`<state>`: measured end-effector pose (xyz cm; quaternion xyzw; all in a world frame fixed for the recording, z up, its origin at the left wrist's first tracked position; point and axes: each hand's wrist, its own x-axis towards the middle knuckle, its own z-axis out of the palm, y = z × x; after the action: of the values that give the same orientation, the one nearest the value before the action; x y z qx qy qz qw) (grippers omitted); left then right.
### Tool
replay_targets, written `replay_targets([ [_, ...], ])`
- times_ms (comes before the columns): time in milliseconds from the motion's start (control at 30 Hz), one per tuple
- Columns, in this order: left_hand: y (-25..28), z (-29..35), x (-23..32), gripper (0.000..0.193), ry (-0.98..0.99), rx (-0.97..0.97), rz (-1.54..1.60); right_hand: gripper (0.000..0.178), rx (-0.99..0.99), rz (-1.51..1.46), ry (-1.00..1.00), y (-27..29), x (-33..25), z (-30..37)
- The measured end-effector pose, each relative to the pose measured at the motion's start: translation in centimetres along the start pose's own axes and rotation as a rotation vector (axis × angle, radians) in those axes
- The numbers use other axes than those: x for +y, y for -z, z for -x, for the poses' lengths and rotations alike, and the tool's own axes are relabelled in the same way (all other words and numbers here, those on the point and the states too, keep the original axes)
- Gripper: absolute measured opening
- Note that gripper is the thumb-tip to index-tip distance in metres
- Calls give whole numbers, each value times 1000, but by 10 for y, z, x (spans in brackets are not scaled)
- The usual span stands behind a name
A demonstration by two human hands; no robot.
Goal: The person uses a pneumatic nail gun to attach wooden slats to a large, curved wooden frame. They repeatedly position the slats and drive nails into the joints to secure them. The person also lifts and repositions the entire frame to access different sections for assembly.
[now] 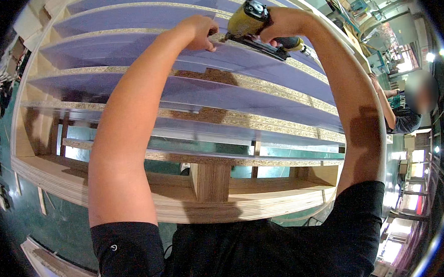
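My right hand [281,25] is wrapped around the handle of a yellow and black nail gun [243,23]. The tool's nose rests at the upper edge of a particleboard panel [141,31], and its black magazine stretches to the right along that edge. Just left of the nose, my left hand [200,32] straddles the same edge, thumb on the near side and fingers curled on the far side. The panel has purple-blue faces and a raw chipboard edge. Part of the right hand's grip is hidden behind the tool.
Several similar panels [264,86] stand in parallel rows inside a plywood frame [256,209]. A short wooden block [212,181] joins its near side. Another person [404,114] works at the right. A framed panel [53,267] lies at lower left on the green floor [68,222].
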<state>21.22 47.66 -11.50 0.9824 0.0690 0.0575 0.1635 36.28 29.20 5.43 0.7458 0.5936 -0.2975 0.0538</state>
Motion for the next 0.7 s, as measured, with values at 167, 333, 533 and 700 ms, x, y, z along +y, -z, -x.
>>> replay_targets([
  [167,0,-2,7,42,-39,10,66,24,51,-83,-180,-9,91,61],
  [333,8,-36,49,43,42,-138,14,20,42,3,-375,-24,207,151],
  [533,-31,-127,178,44,-69,-133,-131,14,-16,235,-539,-26,319,236],
  [700,-78,-187,290,41,-30,-101,-235,13,36,73,-414,-34,374,268],
])
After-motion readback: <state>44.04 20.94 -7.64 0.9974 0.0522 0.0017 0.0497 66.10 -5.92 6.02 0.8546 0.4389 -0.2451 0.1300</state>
